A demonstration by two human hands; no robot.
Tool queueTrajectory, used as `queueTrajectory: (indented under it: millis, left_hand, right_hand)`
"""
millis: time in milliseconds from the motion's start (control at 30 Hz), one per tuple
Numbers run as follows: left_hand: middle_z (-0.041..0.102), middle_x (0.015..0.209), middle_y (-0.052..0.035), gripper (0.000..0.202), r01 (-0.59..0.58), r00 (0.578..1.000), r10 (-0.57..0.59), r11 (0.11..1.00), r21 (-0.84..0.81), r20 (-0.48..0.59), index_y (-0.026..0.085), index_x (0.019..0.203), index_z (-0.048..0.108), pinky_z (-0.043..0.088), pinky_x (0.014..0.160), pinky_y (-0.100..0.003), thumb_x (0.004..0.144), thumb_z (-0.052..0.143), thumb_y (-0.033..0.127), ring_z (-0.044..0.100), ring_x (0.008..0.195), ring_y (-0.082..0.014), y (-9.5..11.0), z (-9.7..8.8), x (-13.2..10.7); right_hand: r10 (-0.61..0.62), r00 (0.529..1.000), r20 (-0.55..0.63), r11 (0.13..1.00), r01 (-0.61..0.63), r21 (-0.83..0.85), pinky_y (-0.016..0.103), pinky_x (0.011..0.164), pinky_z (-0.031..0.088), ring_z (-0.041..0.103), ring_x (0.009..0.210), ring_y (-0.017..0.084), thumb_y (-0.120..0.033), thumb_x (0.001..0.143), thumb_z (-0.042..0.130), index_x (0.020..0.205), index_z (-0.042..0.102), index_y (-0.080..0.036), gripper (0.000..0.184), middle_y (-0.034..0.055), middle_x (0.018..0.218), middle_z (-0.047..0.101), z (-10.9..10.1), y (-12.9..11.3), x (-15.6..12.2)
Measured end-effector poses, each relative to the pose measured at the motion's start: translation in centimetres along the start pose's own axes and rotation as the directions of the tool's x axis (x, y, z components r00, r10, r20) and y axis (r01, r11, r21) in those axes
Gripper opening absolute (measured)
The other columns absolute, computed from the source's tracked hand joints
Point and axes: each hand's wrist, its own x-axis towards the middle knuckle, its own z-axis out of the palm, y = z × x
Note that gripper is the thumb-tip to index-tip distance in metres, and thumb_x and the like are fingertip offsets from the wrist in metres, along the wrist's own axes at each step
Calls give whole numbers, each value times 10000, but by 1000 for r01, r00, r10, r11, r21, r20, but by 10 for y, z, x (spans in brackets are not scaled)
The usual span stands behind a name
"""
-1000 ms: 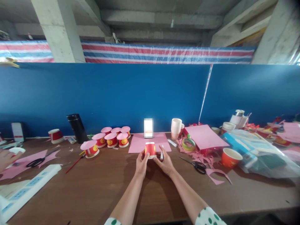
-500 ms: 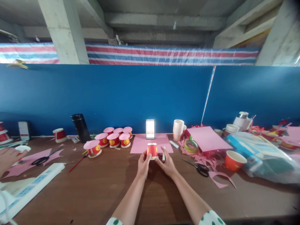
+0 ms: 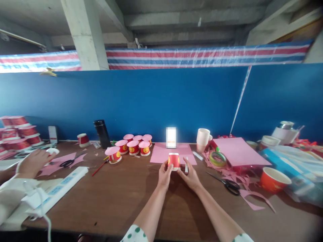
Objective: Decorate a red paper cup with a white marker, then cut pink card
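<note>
1. My left hand (image 3: pixel 164 175) grips a small red paper cup (image 3: pixel 174 162), thumb across its front
2. The cup is red, with yellow patches at both sides, a white band on top and a pale, speckled lower edge
3. It sits before me, near the pink sheet (image 3: pixel 156 156)
4. My right hand (image 3: pixel 192 178) curves beside it, near a slim white stick (image 3: pixel 186 167); I can't tell its grip

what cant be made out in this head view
All in the head view:
- Far side of the red cup: hidden by its near side.
- White stick by the right hand: too small to identify.
- Bright upright rectangle: pixelation hides its content.
- Stacked red cups: cut off by the left edge, blurred.
- Plastic bag: cut off by the right edge.
</note>
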Motion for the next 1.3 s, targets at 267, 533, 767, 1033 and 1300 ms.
queueTrajectory:
  millis: [267, 533, 767, 1033, 1300]
  left_hand:
    - [659, 972, -101, 406, -15, 1000, 15, 1000, 5, -19, 135, 1021, 599, 450, 797, -327, 691, 638, 369, 609, 881, -214, 1, 0, -1]
    - [664, 940, -107, 405, -31, 999, 33, 998, 47, -42, 130, 1019, 601, 456, 775, -318, 687, 642, 359, 614, 859, -218, 1, 3, -2]
    - [670, 935, -113, 387, 32, 998, -28, 996, 81, -58, 127, 991, 610, 453, 776, -326, 686, 642, 362, 613, 872, -233, 10, 6, 15]
    - [640, 1031, -129, 426, -47, 995, 43, 998, 39, 87, 129, 1076, 576, 453, 809, -333, 712, 632, 345, 600, 930, -237, 29, -10, 40]
    - [622, 1084, -120, 447, -11, 998, 13, 999, -34, 67, 151, 1091, 565, 440, 851, -338, 702, 643, 356, 579, 988, -240, 8, -12, 36]
  right_hand:
    - [34, 999, 32, 998, -35, 47, 374, 767, 522, 607, 972, 250, -382, 737, 610, 1336, 305, -172, 704, 109, 1060, 628, 0, -4, 0]
    - [75, 997, 30, 997, -74, -37, 387, 814, 500, 586, 1003, 259, -405, 725, 615, 1337, 307, -182, 720, 112, 1128, 589, -1, 6, 2]
    - [140, 990, 20, 989, -141, 38, 394, 796, 511, 598, 990, 275, -426, 707, 629, 1297, 371, -166, 694, 108, 1049, 635, 3, 10, 20]
    - [64, 995, 82, 990, -74, 123, 387, 776, 524, 617, 930, 254, -418, 709, 642, 1325, 311, -158, 747, 128, 1070, 617, 21, 6, 44]
    - [75, 997, 12, 997, -75, 26, 390, 843, 488, 579, 1017, 258, -411, 715, 630, 1307, 329, -196, 698, 107, 1123, 592, 23, 22, 34]
